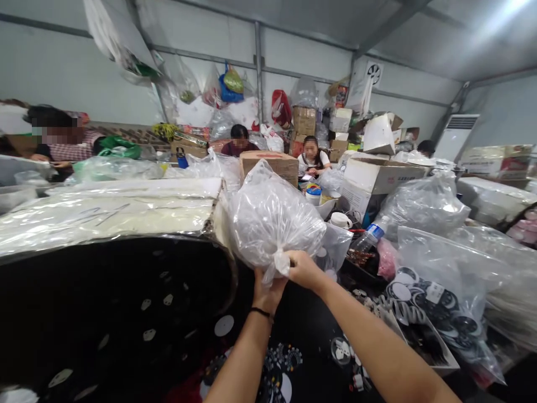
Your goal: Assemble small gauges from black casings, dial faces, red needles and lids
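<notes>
A large, clear plastic bag, puffed out and gathered into a knot-like neck, is held up in front of me. My right hand is closed, pinching the twisted neck from the right. Below it, my left hand, with a dark band on the wrist, grips the bag from underneath; its fingers are partly hidden by the plastic. What the bag contains is hard to make out. Under my forearms, dark round discs with patterned edges lie on the black work surface, with a white disc to their left.
A tape-covered carton with a dark opening stands left. To the right are a bag of black and white discs, a shallow box, a plastic bottle and a white tape roll. Several people sit beyond, among cartons.
</notes>
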`<action>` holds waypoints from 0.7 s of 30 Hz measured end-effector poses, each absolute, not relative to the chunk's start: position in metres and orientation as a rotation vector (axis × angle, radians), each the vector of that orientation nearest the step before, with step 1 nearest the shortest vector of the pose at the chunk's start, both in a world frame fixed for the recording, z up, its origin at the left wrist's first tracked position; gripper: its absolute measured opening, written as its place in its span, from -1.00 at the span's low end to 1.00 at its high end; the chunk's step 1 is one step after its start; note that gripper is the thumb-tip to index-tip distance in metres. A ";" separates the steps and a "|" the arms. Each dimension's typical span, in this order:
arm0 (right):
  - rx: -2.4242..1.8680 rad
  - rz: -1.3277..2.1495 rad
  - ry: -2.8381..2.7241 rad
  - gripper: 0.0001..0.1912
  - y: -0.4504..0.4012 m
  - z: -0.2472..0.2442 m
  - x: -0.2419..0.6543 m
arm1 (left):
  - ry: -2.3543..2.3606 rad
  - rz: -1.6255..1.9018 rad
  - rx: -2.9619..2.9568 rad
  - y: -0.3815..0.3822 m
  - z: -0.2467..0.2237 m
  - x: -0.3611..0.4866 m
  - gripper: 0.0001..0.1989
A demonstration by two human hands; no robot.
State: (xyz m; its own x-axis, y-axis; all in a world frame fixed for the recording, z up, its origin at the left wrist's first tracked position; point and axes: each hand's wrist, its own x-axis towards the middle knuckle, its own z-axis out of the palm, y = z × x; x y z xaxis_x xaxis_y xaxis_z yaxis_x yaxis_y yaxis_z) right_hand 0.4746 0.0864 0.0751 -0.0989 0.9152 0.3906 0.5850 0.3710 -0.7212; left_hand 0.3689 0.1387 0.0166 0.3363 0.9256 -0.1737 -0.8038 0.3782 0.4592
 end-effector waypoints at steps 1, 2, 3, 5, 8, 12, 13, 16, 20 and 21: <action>-1.330 0.477 -1.811 -0.90 0.084 0.070 0.473 | 0.433 1.152 0.297 0.138 0.011 0.370 -0.62; -1.344 0.458 -1.829 -0.91 0.082 0.064 0.472 | 0.431 1.141 0.281 0.136 0.005 0.369 -0.64; -1.359 0.440 -1.848 -0.91 0.079 0.058 0.471 | 0.436 1.120 0.268 0.131 -0.001 0.366 -0.65; -1.384 0.405 -1.885 -0.93 0.073 0.047 0.469 | 0.462 1.051 0.256 0.116 -0.010 0.355 -0.62; -1.402 0.343 -1.938 -0.95 0.065 0.031 0.464 | 0.518 0.937 0.272 0.087 -0.020 0.336 -0.48; -1.429 0.265 -1.996 -0.91 0.057 0.013 0.458 | 0.596 0.908 0.309 0.065 -0.028 0.331 -0.50; -1.447 0.251 -2.007 -0.90 0.056 0.009 0.457 | 0.612 0.922 0.311 0.066 -0.028 0.335 -0.55; -1.531 0.218 -2.025 -0.88 0.055 -0.002 0.459 | 0.645 0.999 0.309 0.079 -0.027 0.354 -0.64; -1.674 0.187 -2.005 -0.74 0.063 -0.013 0.459 | 0.659 1.075 0.376 0.101 -0.024 0.377 -0.62; -1.700 0.181 -1.991 -0.72 0.066 -0.014 0.459 | 0.658 1.091 0.410 0.104 -0.022 0.379 -0.62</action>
